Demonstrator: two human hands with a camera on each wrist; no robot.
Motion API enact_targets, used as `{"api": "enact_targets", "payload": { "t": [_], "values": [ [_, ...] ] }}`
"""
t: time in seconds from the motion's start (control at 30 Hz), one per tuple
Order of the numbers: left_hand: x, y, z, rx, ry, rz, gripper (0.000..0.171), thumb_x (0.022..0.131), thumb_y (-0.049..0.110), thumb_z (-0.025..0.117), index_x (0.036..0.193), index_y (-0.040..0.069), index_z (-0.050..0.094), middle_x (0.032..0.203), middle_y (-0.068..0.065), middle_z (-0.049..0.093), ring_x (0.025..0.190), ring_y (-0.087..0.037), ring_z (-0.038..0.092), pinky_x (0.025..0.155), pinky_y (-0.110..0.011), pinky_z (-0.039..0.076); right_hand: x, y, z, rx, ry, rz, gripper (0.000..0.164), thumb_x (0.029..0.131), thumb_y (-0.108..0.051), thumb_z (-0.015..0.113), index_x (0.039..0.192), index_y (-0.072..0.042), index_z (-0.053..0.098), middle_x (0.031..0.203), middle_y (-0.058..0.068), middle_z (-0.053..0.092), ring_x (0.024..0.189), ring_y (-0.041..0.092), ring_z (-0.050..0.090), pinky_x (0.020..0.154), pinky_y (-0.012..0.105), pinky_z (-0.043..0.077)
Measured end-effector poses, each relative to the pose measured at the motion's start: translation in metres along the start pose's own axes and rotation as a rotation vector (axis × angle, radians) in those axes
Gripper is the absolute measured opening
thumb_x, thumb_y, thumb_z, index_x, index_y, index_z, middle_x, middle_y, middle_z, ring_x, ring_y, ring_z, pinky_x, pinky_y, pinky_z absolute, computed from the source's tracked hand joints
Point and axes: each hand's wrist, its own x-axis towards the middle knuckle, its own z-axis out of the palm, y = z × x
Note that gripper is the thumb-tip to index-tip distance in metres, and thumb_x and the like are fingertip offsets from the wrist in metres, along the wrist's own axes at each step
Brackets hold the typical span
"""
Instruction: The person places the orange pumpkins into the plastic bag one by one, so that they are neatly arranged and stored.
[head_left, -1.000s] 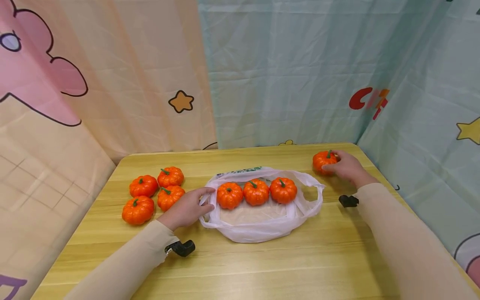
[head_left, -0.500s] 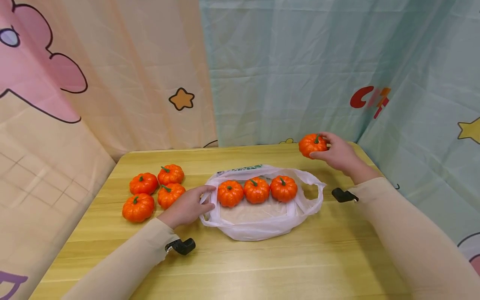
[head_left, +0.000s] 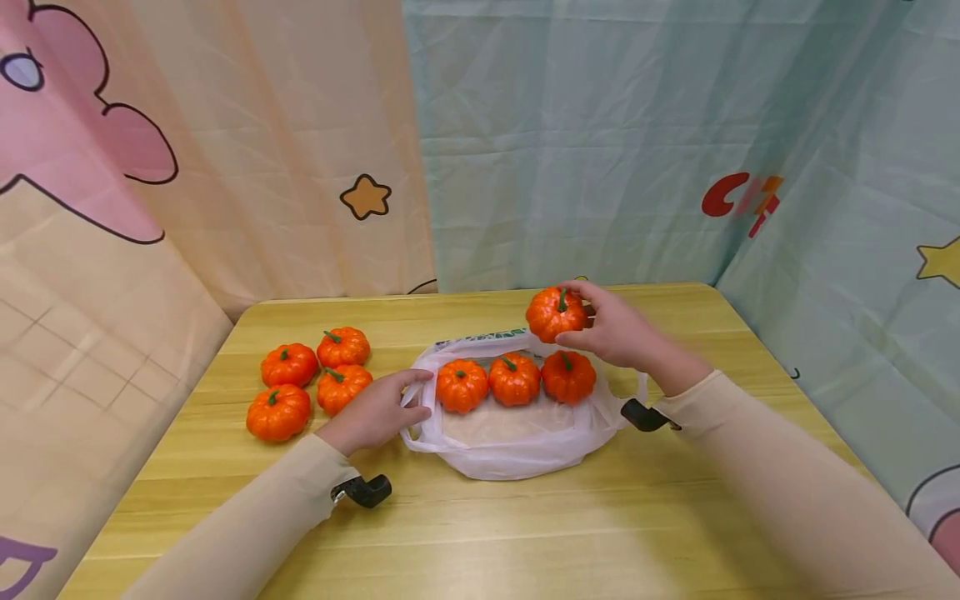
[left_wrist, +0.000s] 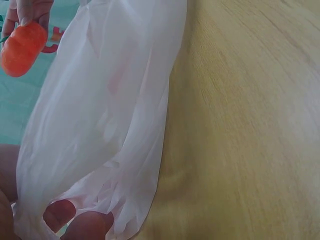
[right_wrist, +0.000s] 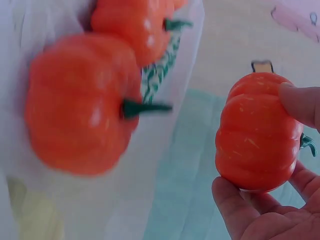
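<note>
An orange pumpkin (head_left: 553, 315) with a green stem is up in the air by the far rim of a white plastic bag (head_left: 517, 464), in the right hand (head_left: 621, 333); its thumb and fingers grasp the pumpkin from the side. Inside the open bag, three more pumpkins (head_left: 513, 381) sit in a row, stems up, and green print shows on the bag's far side. The left hand (head_left: 372, 412) touches the bag's left edge with thumb and forefinger apart; I cannot tell whether its fingers grip the plastic. To the left, near that hand, four other pumpkins (head_left: 278, 413) stand close together on the wooden surface (head_left: 480, 542). Beige sleeves (head_left: 772, 458) cover both arms, and cartoon-printed curtains (head_left: 525, 167) hang behind.
</note>
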Motion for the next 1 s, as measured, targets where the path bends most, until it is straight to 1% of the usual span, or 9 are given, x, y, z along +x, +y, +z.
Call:
{"api": "enact_targets", "payload": {
  "t": [0.2,0.4,0.53,0.7,0.93,1.0],
  "values": [
    [0.0,-0.002,0.0,0.005,0.006,0.016,0.061,0.097,0.027,0.077,0.153,0.015,0.055,0.079,-0.003,0.048,0.054,-0.015,0.044,0.053,-0.024,0.039,-0.002,-0.014,0.028,-0.021,-0.055,-0.07,0.076,0.091,-0.011,0.081,0.157,-0.011,0.044,0.149,0.019,0.055,0.131,0.042,0.059,0.103,0.053,0.057],
    [0.001,-0.002,0.0,0.004,0.011,0.025,0.06,0.097,0.026,0.077,0.152,0.015,0.056,0.078,-0.002,0.048,0.055,-0.015,0.044,0.054,-0.024,0.039,-0.005,-0.021,0.05,-0.041,-0.106,-0.115,0.074,0.09,-0.013,0.081,0.156,-0.011,0.046,0.151,0.016,0.053,0.13,0.039,0.058,0.102,0.051,0.057],
    [0.0,-0.002,0.0,0.002,0.012,0.026,0.06,0.097,0.026,0.077,0.152,0.015,0.055,0.078,-0.002,0.047,0.056,-0.015,0.045,0.055,-0.025,0.039,-0.007,-0.024,0.063,-0.084,-0.127,-0.15,0.073,0.09,-0.016,0.082,0.155,-0.012,0.049,0.151,0.014,0.054,0.132,0.035,0.057,0.107,0.051,0.054],
    [0.0,-0.002,0.0,0.008,0.015,0.027,0.061,0.097,0.026,0.077,0.153,0.015,0.055,0.079,-0.002,0.047,0.058,-0.016,0.046,0.057,-0.025,0.039,-0.012,-0.027,0.076,-0.115,-0.155,-0.159,0.074,0.089,-0.018,0.085,0.155,-0.018,0.05,0.15,0.009,0.056,0.134,0.031,0.056,0.112,0.051,0.05],
    [0.0,-0.003,0.001,0.015,0.019,0.035,0.061,0.096,0.026,0.078,0.152,0.015,0.056,0.079,-0.002,0.048,0.059,-0.016,0.046,0.057,-0.025,0.04,-0.018,-0.028,0.09,-0.163,-0.18,-0.228,0.075,0.088,-0.015,0.085,0.155,-0.014,0.051,0.155,0.009,0.053,0.143,0.033,0.051,0.119,0.054,0.043],
    [0.0,-0.003,0.001,0.015,0.018,0.037,0.061,0.096,0.026,0.077,0.152,0.015,0.056,0.08,-0.003,0.049,0.059,-0.016,0.046,0.057,-0.025,0.04,-0.019,-0.027,0.093,-0.174,-0.195,-0.222,0.074,0.088,-0.017,0.086,0.154,-0.015,0.051,0.155,0.007,0.054,0.143,0.032,0.05,0.12,0.054,0.041]
  ]
}}
